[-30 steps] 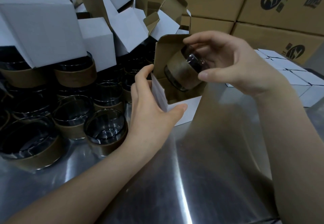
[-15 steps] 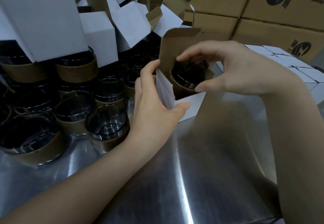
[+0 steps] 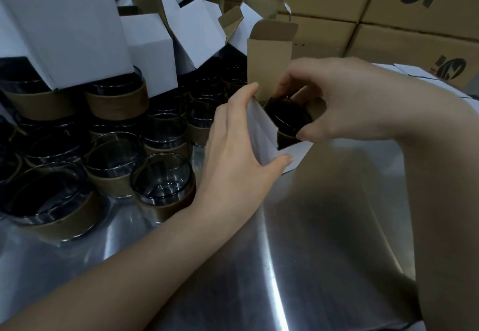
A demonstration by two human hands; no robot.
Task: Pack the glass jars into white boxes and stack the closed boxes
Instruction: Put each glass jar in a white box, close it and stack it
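lowering stage of one packing cycle. compared with the frame one second earlier, the round glass jar with a brown paper band [image 3: 287, 119] is no longer tilted on its side at the mouth of the small white cardboard box [image 3: 298, 153]. it now sits upright and deep inside, with only its dark rim and a strip of the band showing above the box wall. the box, tipped toward the viewer before, now stands nearly upright, its brown-lined lid flap [image 3: 269, 53] raised behind the jar.

the right hand [image 3: 342, 102] reaches over the box from the right and pinches the jar's rim, thumb at the near edge and curled fingers at the far edge, so the jar lies directly under the fingertips. the left hand [image 3: 241, 146] still clasps the box by its left wall, fingers along the outer side and thumb across the near corner. the box's lower edge meets the shiny steel table [image 3: 311, 253].

counts: one jar in the grip, one box in hand. loose banded glass jars [image 3: 163, 183] stand crowded at left, at least ten, the rear ones too dark to count. about five empty white boxes [image 3: 64, 27] with open flaps lie tipped on top of them. closed white boxes [image 3: 414, 70] lie behind the right arm, number unclear. at least four brown printed cartons [image 3: 414, 43] are stacked at the back.
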